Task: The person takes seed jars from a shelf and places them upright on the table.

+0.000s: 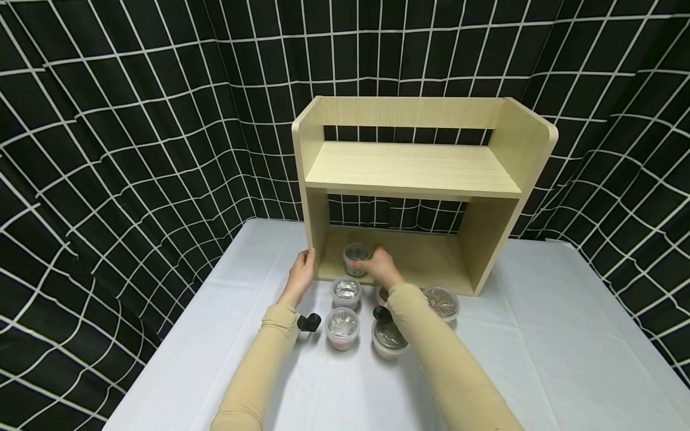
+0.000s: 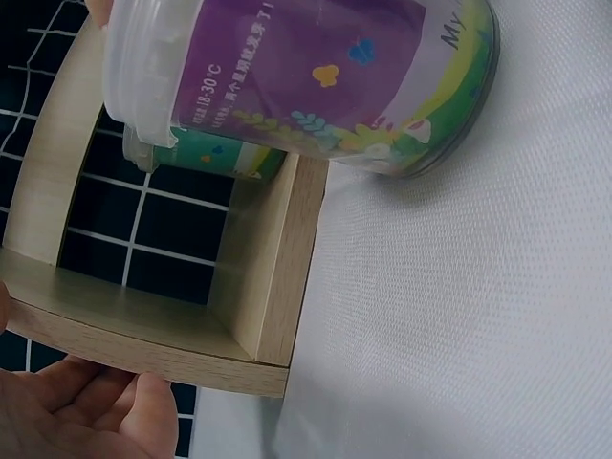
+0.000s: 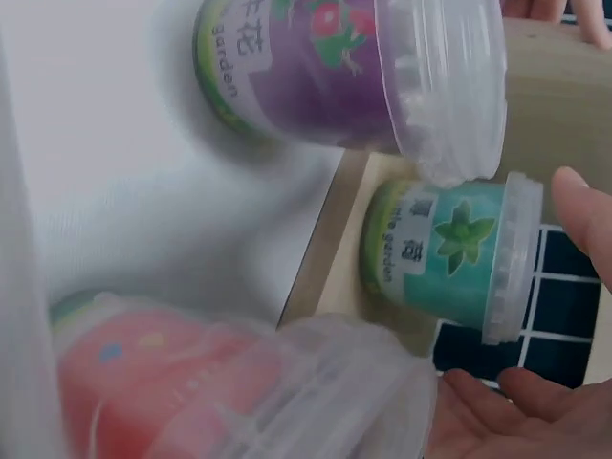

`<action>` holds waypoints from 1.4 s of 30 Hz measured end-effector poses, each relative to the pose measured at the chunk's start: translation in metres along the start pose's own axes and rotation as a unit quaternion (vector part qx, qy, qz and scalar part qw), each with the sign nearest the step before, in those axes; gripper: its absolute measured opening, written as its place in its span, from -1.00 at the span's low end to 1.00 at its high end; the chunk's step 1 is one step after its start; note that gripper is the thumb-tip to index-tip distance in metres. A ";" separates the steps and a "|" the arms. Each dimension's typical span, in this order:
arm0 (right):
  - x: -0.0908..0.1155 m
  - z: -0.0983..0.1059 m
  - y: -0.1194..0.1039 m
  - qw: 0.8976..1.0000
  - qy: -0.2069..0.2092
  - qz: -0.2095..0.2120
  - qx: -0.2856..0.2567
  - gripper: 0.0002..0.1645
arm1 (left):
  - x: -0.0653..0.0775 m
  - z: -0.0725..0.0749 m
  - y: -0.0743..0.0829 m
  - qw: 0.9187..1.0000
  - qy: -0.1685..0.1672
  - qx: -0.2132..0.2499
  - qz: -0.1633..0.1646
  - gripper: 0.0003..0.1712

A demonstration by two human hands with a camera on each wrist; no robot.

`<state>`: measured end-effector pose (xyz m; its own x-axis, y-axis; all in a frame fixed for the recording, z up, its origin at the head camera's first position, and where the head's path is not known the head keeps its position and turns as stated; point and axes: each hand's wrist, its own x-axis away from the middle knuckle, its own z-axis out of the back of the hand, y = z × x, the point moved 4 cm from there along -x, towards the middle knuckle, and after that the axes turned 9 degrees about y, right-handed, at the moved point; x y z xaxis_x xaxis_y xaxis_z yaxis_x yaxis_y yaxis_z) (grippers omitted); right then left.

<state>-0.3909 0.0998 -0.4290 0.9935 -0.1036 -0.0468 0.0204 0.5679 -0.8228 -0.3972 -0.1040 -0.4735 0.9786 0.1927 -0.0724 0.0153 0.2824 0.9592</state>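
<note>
A teal plastic cup (image 3: 449,249) with a clear lid and a leaf picture stands on the lower board, near the left end, of a pale wooden shelf unit (image 1: 415,167). My right hand (image 1: 381,266) reaches around this cup in the head view. In the right wrist view its thumb and fingers are spread on either side of the lid, with small gaps. The left hand (image 1: 299,276) holds the front edge of the shelf's left side panel, with fingers on its outer face. Just before the shelf, a purple-labelled cup (image 2: 316,76) sits on the table.
Nearer me stands a pink-red cup (image 3: 163,373), blurred in the right wrist view. More lidded cups, including a brown-topped one (image 1: 442,302), stand by my right forearm, which partly hides some. White cloth covers the table (image 1: 566,335); black gridded curtains (image 1: 135,120) surround it.
</note>
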 end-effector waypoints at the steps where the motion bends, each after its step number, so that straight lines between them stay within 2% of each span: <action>1: -0.001 0.000 0.000 1.000 0.000 -0.001 0.004 -0.10 | 0.000 0.000 0.000 1.000 0.001 0.000 -0.001 -0.20; 16: -0.004 -0.005 -0.005 0.999 0.000 -0.012 0.043 -0.16 | -0.002 0.000 0.000 1.000 0.011 -0.013 -0.003 -0.25; 26: -0.006 -0.008 0.003 0.998 -0.006 -0.025 0.052 0.02 | -0.004 -0.002 -0.001 1.000 0.014 -0.020 -0.008 -0.28; 34: -0.006 -0.010 0.003 0.999 0.000 -0.010 0.050 0.13 | -0.003 -0.003 0.000 1.000 0.008 -0.024 -0.006 -0.27; 42: -0.006 -0.013 0.001 0.999 0.009 0.006 0.045 -0.01 | -0.005 -0.002 0.000 0.999 0.006 -0.031 -0.006 -0.27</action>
<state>-0.3981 0.0900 -0.4368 0.9915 -0.1110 -0.0679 0.0190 0.6398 -0.7683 -0.4020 -0.1032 -0.4733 0.9758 0.2006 -0.0877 0.0142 0.3416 0.9397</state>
